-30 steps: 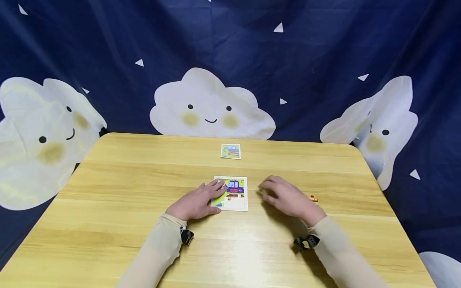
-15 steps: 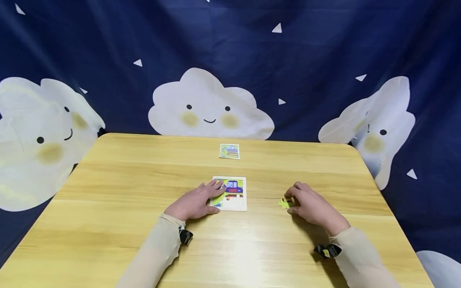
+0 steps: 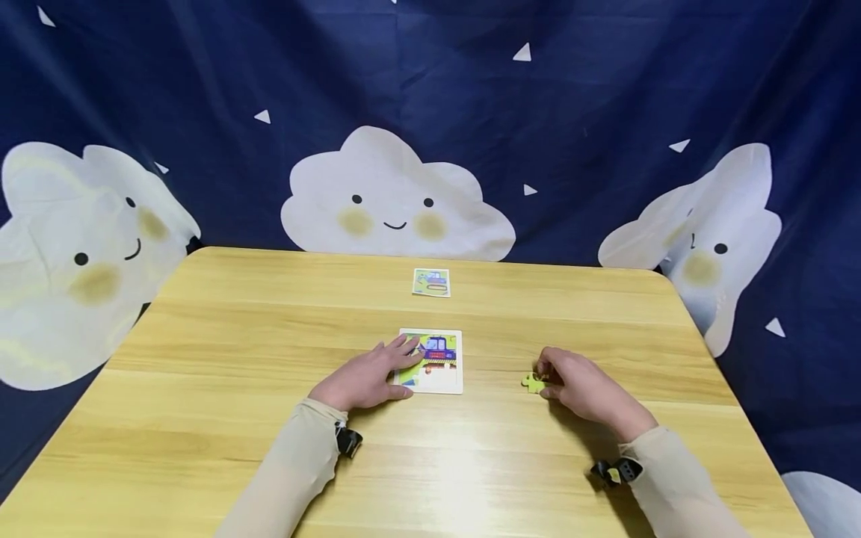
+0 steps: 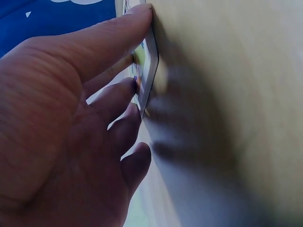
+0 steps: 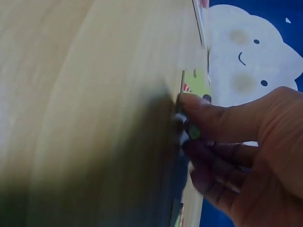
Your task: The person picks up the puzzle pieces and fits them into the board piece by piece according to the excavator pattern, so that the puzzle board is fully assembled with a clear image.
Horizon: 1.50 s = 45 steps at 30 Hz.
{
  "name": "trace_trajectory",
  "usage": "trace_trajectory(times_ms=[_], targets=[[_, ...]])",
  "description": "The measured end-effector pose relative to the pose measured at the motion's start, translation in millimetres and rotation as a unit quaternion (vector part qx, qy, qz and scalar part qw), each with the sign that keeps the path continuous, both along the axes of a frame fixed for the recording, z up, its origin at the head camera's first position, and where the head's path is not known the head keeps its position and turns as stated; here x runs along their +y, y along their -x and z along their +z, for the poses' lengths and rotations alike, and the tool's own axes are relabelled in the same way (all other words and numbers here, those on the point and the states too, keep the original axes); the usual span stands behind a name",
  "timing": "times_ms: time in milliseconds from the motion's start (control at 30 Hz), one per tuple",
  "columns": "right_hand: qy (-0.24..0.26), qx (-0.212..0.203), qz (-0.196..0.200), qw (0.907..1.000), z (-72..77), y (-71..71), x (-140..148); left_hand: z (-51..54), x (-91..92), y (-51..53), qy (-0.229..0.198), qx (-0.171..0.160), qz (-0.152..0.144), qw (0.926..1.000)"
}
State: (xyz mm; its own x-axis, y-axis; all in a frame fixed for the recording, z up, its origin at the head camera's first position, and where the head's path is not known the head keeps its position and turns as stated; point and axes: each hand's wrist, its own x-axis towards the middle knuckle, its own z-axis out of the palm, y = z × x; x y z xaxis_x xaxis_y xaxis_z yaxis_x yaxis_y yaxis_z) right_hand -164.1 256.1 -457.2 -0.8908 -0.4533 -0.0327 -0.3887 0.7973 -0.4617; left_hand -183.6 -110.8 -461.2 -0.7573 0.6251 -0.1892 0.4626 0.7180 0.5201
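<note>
A white-framed jigsaw puzzle tray [image 3: 444, 382] with a blue vehicle picture lies mid-table; pieces fill its upper part and left side, while the lower right shows bare white. Across its left side rests my left hand [image 3: 366, 377], fingers extended on the picture and thumb at the near left corner. In the left wrist view the thumb touches the tray's edge [image 4: 152, 59]. To the right of the tray, my right hand [image 3: 588, 388] pinches a yellow-green puzzle piece [image 3: 534, 384] between thumb and fingers, low over the tabletop. The right wrist view shows red-and-white stripes on this piece [image 5: 200, 81]; fingers hide part of it.
Behind the tray lies a small square picture card [image 3: 431, 283] with a similar vehicle. Another piece [image 5: 178, 215] shows partly at the bottom of the right wrist view. A dark blue cloth [image 3: 572, 90] with clouds hangs behind the wooden table [image 3: 269, 299].
My right hand has moved right, away from beside the tray, to the yellow-green puzzle piece, and its fingers have drawn together on it. My left hand stays on the tray.
</note>
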Motion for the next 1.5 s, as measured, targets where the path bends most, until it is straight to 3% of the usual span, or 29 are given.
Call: trace_trajectory(times_ms=[400,533,767,1033,1200,1500], targets=[[0.101,-0.049,-0.039,0.9929,3.8,2.5,-10,-1.8,-0.1,1.1,-0.004,-0.008,0.001,1.0000],[0.128,-0.045,-0.042,0.9898,5.5,5.0,-21,-0.8,2.3,0.9,-0.006,-0.009,-0.001,0.9999],[0.160,-0.040,-0.038,0.9856,2.0,9.0,-49,-0.6,3.0,0.5,-0.001,-0.012,0.008,0.9999],[0.201,-0.085,-0.055,0.9743,2.7,12.2,-85,-0.5,1.1,-0.6,0.001,-0.012,0.009,0.9999],[0.225,-0.106,-0.045,0.9676,-1.0,15.5,-107,-1.8,0.3,-0.2,0.000,-0.011,0.012,0.9999],[0.228,-0.132,-0.034,0.9640,-5.4,21.4,-134,-1.7,-0.4,-0.1,-0.008,-0.011,0.011,0.9999]])
